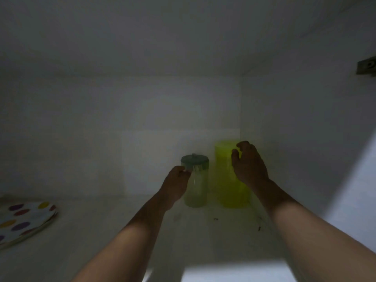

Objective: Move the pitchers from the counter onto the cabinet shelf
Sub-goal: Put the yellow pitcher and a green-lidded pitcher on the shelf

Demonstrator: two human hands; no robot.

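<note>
Two pitchers stand upright side by side on the white cabinet shelf (97, 231), near its back right corner. The clear pitcher (198, 186) has a grey-green lid. The taller yellow-green pitcher (223, 171) is just to its right. My left hand (175, 186) is at the clear pitcher's upper left side, with its fingers curled round the part just below the lid. My right hand (247, 165) hovers in front of the yellow-green pitcher's upper right side, fingers loosely curved and apart, gripping nothing. The light is dim and the picture is blurred.
A stack of white plates with coloured dots (24, 218) lies at the shelf's left edge. The cabinet's right wall (305, 139) stands close beside the yellow-green pitcher, with a metal hinge (366, 67) high on it. The shelf's front edge is brightly lit.
</note>
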